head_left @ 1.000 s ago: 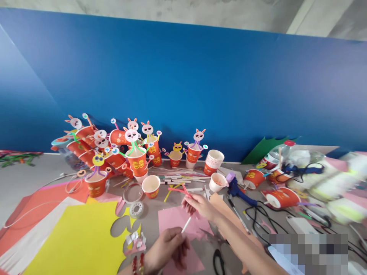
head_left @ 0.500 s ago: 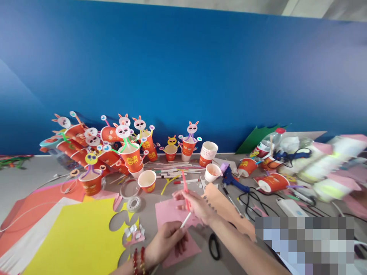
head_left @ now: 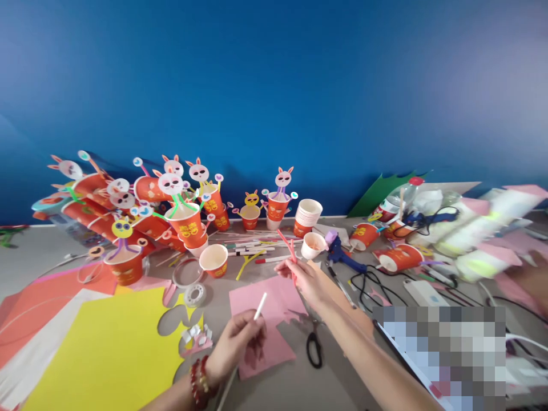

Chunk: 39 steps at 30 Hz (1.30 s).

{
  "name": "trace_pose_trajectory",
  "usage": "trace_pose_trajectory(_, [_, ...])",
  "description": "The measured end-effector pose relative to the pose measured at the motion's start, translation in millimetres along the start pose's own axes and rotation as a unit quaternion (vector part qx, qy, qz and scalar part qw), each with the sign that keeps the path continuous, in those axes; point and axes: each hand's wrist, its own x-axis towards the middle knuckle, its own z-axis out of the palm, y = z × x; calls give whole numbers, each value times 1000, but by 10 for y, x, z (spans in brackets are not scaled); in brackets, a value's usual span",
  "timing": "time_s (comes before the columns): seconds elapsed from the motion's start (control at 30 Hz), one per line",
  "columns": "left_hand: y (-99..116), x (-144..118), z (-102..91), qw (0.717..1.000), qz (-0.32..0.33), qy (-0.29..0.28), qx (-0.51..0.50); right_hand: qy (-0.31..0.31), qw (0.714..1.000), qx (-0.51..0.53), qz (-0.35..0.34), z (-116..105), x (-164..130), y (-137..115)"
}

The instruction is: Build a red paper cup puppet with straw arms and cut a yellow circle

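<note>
Near the lower centre of the frame, the left hand (head_left: 245,338) pinches a thin white stick (head_left: 260,306) between thumb and curled fingers; the stick's tip points up and slightly right, clear of the fist. Above and to the right, at the centre of the frame, the right hand (head_left: 303,281) pinches a red forked strip (head_left: 293,250), its prongs rising above the fingers towards the upper centre and its lower end passing down by the palm. The strip and the white stick are apart, the strip higher and further right. Beneath the hands, a pink sheet (head_left: 257,297) lies on the worktop (head_left: 282,394), with black-handled scissors (head_left: 314,349) just right of it, below the right forearm. A yellow sheet (head_left: 98,354) fills much of the lower left, a tape roll (head_left: 194,295) near its upper right corner. Left of centre, above the left hand, stands an open red paper cup (head_left: 219,268); a blue glue gun (head_left: 349,260) lies right of the right hand. At the right edge shows another person's hand (head_left: 528,281), blurred.
</note>
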Motion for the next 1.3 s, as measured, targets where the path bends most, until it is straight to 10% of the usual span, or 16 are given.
trace_pose_trajectory(0.3, [291,99,-139,995,25,98,-25,79,996,-35,35,-347,-517,-6])
trace_pose_trajectory(1.3, [1100,-209,-419,947,145,45,284,-120,986,-111,32,-160,-669,280])
